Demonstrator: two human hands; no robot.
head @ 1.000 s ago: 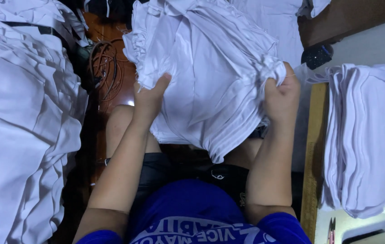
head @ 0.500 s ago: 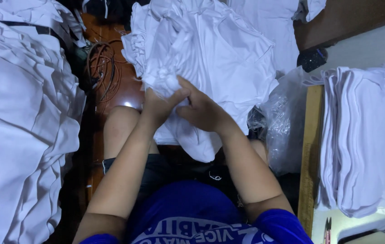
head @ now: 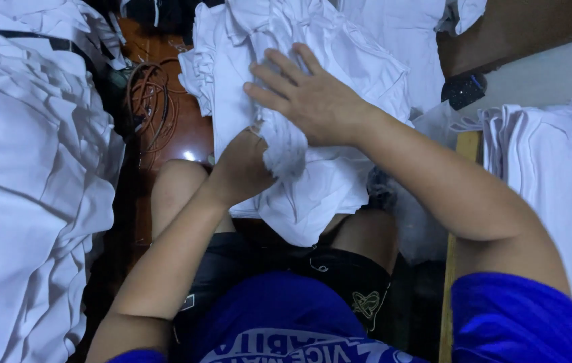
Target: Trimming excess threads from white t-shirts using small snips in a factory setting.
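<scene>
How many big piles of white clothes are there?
3. One pile is on the left, one bundle lies on the lap under the left hand and right hand, one stack is right. More may be hidden.

A garment workshop: stacks of white cloth pieces (head: 24, 202) crowd the floor

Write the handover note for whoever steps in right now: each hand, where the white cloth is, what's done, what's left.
Left hand: closed on a bunched fold of the white garment bundle on the lap.
Right hand: lies flat, fingers spread, on top of the same bundle, pressing it down.
Around: a tall stack of white cloth at the left, a folded pile on the wooden ledge at the right, an orange cable coil on the floor.
Done: bundle gathered on the lap, both hands on it.
Left: the bundle is rumpled and not yet on either stack.
</scene>
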